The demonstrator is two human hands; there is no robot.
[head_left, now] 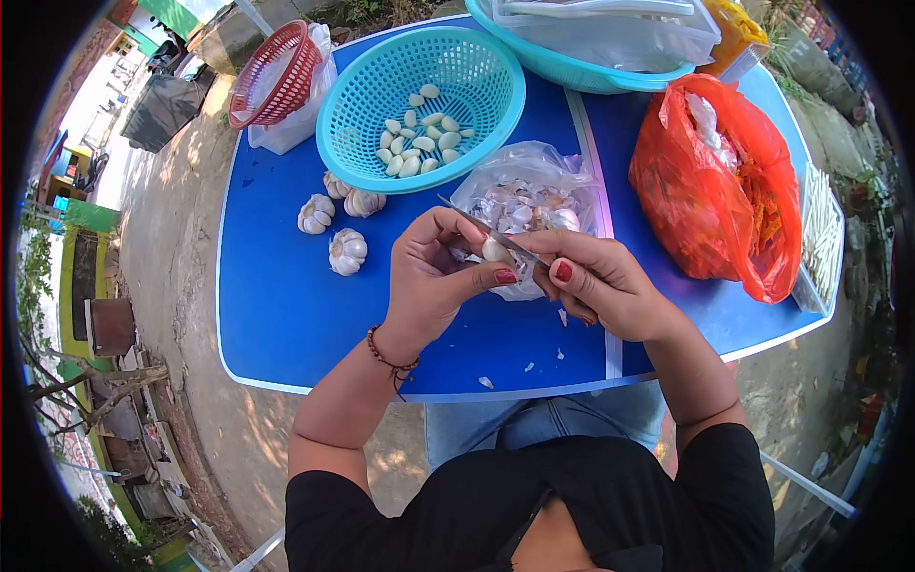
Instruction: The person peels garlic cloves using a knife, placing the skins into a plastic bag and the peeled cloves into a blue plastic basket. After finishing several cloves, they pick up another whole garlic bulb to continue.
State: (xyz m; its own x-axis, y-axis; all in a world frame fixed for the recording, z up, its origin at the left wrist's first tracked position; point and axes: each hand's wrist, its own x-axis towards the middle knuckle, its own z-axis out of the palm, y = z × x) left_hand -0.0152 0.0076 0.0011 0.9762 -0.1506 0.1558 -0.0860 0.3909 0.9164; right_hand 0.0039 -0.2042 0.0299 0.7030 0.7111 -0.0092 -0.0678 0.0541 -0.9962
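Note:
My left hand (pixel 443 267) pinches a pale garlic clove (pixel 496 250) between thumb and fingers. A small knife (pixel 510 242) lies across the clove, its handle end gripped in my right hand (pixel 596 286). Both hands are over a clear plastic bag (pixel 534 181) holding garlic skins and cloves. Beyond my left hand, a turquoise basket (pixel 338 124) contains several peeled cloves (pixel 419 143). Several whole garlic bulbs (pixel 347 252) sit on the blue table left of my left hand.
On the blue table (pixel 295 334) a red plastic bag (pixel 677 191) stands at the right, beside a container of white sticks (pixel 822 234). A red basket (pixel 276 76) is at the back left; a turquoise basin (pixel 581 71) with clear containers is at the back. Skin scraps lie near the front edge.

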